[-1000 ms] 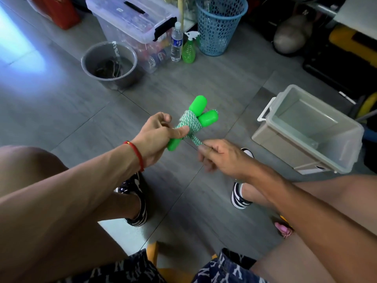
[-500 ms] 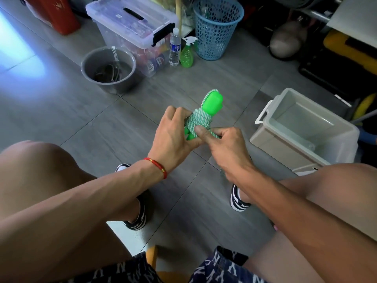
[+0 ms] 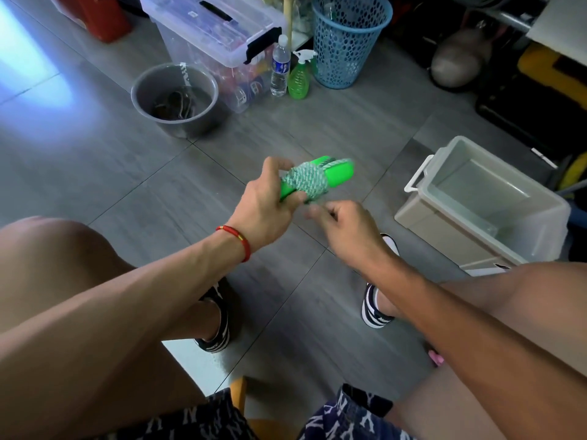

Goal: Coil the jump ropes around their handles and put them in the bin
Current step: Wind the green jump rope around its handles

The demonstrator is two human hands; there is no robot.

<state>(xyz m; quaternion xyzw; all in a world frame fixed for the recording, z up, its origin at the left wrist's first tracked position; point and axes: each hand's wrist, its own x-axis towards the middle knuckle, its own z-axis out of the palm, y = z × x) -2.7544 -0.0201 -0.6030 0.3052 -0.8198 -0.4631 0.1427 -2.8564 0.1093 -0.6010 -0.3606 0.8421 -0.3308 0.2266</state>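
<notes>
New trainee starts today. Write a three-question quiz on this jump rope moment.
1. True or false: the jump rope already lies in the beige bin.
2. Which hand grips the rope bundle? A left hand B right hand
3. Fill in: the green spray bottle stands beside a blue ____.

Key: 1 false. 2 A. 3 basket.

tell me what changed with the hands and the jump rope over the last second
The left hand tipped the coiled jump rope over, so its green handles now point right toward the bin. The right hand came off the coil and hangs just below it, blurred. The left hand's grip, bin and bucket are unchanged.
</notes>
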